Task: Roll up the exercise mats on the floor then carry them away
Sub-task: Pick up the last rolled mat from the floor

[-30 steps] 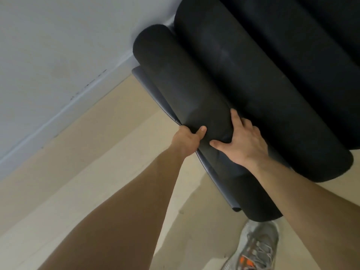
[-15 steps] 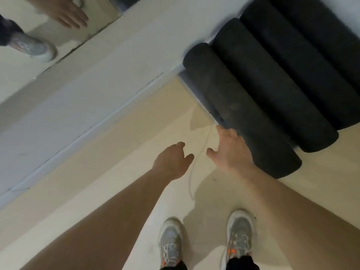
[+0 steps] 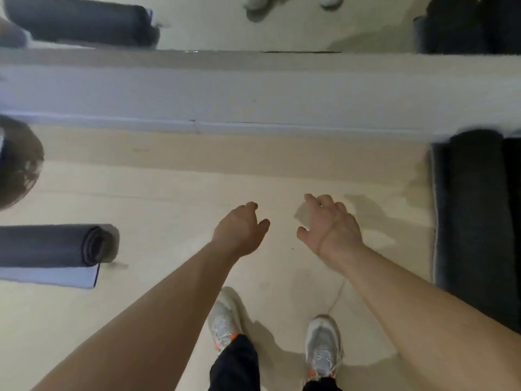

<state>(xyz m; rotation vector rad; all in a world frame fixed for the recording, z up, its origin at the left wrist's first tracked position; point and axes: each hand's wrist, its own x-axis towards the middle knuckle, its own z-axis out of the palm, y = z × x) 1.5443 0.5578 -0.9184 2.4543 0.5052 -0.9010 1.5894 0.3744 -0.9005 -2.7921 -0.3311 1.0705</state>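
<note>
At the far left edge, a dark rounded object [image 3: 17,162], blurred and cut off by the frame, is seen on the pale floor [image 3: 169,190]. Below it, a grey exercise mat [image 3: 56,245] is shown lying on the floor, its spiral end turned toward the middle of the room and a flat, lighter strip of it left unrolled just beside the roll. Above, a rolled mat is reflected in a wall mirror [image 3: 211,29], under which a pale wall base [image 3: 253,91] is run across the whole view. In the centre, 2 bare arms are stretched forward over the floor: the left hand [image 3: 239,230] is held palm down with fingers loosely curled and nothing in it, and the right hand [image 3: 329,227], near it but apart, is likewise kept slack and empty, fingers half bent. Neither hand is in contact with any mat. Beneath the arms, 2 grey trainers [image 3: 322,345] with orange marks and dark trouser hems are planted on the floor. At the right edge, well apart from the hands, a black rolled mat [image 3: 473,207] is laid with 1 end against the wall base, a second dark roll [image 3: 511,193] being pressed alongside it.
</note>
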